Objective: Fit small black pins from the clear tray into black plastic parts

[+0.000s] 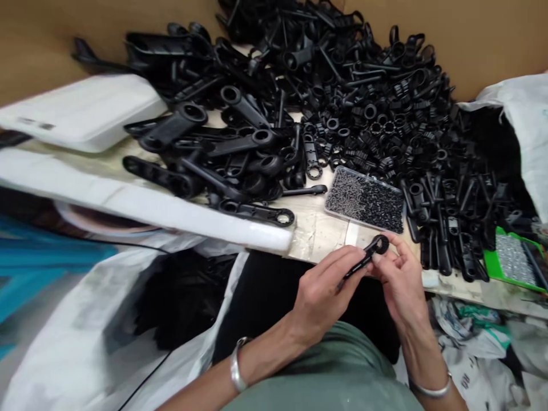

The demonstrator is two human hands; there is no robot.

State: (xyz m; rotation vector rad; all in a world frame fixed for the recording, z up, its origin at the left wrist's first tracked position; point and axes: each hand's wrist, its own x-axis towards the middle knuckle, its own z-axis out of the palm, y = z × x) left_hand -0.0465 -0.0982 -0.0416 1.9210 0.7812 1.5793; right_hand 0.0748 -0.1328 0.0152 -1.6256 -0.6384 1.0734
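Observation:
Just in front of the table's edge I hold a black plastic arm with a ring end (363, 262). My left hand (324, 285) is closed around its shank, so the lower part is hidden. At the ring, the thumb and fingers of my right hand (401, 274) pinch the piece from the right. Beyond my hands lies a clear plastic box (366, 200) full of small dark pieces that look like screws. Similar black arms (445, 222) lie in a group right of the box, and one with a ring end (257, 213) rests at the left.
A large heap of black plastic parts (299, 85) covers the table. Many small black rings (381, 128) lie at its right. A green tray (493, 264) with shiny small pieces stands far right. At left are a white container (94, 114) and a white foam strip (141, 202).

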